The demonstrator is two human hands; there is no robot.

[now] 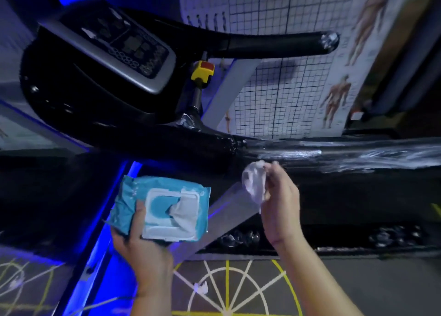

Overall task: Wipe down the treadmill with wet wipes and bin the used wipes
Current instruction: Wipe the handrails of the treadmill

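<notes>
Blue pack of wipes (164, 206) sat gripped in my left hand (140, 246), flap open; my right hand (281, 203) pinched a crumpled wipe (254, 183) just below the streaky treadmill rail (334, 155), right by my fingertips.

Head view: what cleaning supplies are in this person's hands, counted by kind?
Wipe packs: 1, the blue wipe pack held in the left hand.
Loose wipes: 1, the crumpled wipe pinched by the right hand.
Wipes poking from the pack's opening: 1, the next wipe.
Total: 3.
</notes>
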